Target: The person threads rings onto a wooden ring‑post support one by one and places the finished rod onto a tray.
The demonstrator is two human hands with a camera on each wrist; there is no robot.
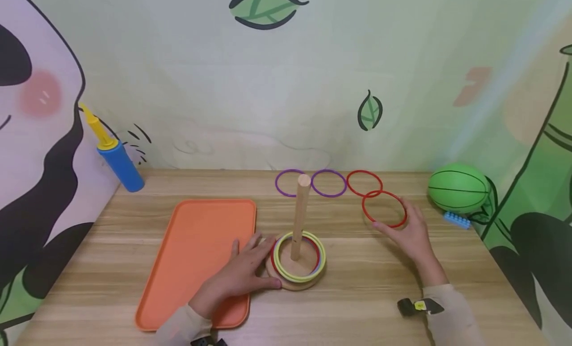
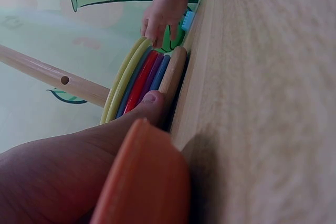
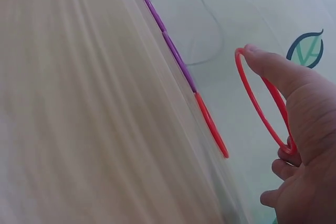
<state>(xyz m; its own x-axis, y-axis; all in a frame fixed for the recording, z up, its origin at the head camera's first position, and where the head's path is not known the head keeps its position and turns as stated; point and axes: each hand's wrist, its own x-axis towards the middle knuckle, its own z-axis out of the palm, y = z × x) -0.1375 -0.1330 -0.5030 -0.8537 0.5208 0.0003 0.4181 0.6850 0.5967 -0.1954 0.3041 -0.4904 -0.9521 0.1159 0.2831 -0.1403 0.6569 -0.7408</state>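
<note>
Right hand [image 1: 411, 234]: thumb and fingers clamped on the rim of a red ring [image 1: 386, 192], spread apart by the width of the ring's held part; the right wrist view shows this ring raised clear of the table. Left hand [image 1: 243, 271]: thumb and fingers spread apart, with the thumb touching the near left edge of the round wooden base [image 1: 295, 287] and the index finger at its far left edge; the remaining fingers extend over the orange tray [image 1: 196, 256], which lies left of the base. An upright wooden peg [image 1: 301, 217] stands on the base; around it is a ring stack [image 1: 299, 279], two yellow rings uppermost, with blue, red and purple below. Along the far edge lie two purple rings [image 1: 328, 195] and, to their right, a second red ring [image 1: 363, 171]. Far right: green ball [image 1: 459, 188], blue block [image 1: 457, 220] just nearer.
</note>
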